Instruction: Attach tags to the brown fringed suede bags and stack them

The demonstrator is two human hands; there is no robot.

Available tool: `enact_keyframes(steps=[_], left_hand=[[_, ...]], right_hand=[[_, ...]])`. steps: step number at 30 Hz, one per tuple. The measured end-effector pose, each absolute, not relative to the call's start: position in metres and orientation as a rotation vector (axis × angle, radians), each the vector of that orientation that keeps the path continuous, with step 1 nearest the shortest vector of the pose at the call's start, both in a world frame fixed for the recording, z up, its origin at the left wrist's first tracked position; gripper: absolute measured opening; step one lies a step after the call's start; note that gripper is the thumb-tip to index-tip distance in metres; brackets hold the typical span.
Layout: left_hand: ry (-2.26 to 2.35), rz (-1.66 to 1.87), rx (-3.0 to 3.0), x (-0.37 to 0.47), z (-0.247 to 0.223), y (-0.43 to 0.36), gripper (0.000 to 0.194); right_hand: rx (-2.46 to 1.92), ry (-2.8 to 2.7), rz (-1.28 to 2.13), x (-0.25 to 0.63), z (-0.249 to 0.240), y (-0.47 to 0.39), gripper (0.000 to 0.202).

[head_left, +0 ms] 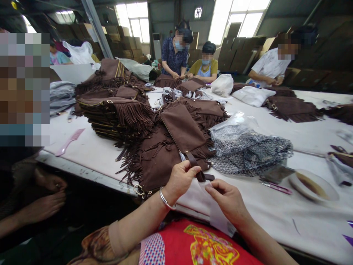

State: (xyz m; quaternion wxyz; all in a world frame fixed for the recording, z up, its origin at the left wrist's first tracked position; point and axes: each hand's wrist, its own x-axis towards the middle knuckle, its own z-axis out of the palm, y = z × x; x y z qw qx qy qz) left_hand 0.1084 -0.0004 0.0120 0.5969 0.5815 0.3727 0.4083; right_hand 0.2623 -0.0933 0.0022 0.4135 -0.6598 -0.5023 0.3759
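Note:
My left hand [180, 179] is closed, thumb over fingers, on a dark brown strap [194, 162]. That strap runs up to the corner of a small brown pouch [184, 125] with fringe and a zip along its edge. My right hand [227, 198] pinches a translucent whitish strip of plastic or tissue [203, 185] by the strap's looped end; what exactly it is I cannot tell. Beneath the pouch lies a larger brown fringed bag [156, 158], with a metal clasp [138, 190] hanging at the table's front edge.
A stack of brown fringed pouches [110, 114] stands left, near a pink comb [70, 141]. On the right lie patterned fabric [250, 152], a roll of tape [311, 186] and a pink-handled cutter [277, 187]. Several people work around the white table [303, 136]; another person's hands [45, 204] are at left.

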Motion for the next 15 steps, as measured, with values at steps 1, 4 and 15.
enact_keyframes(steps=[1, 4, 15], left_hand=[[0.863, 0.943, 1.342, 0.1080, 0.0115, -0.0001, 0.027], [0.869, 0.945, 1.328, 0.1067, 0.0115, 0.0022, 0.027], [0.857, 0.914, 1.297, 0.1065, 0.0119, -0.0004, 0.025]], right_hand=[[-1.656, -1.262, 0.947, 0.2624, 0.0018, -0.0934, 0.022], [-1.650, -1.273, 0.943, 0.2622, 0.0012, -0.0936, 0.022], [-1.655, -1.252, 0.935, 0.2609, -0.0010, -0.0908, 0.024]])
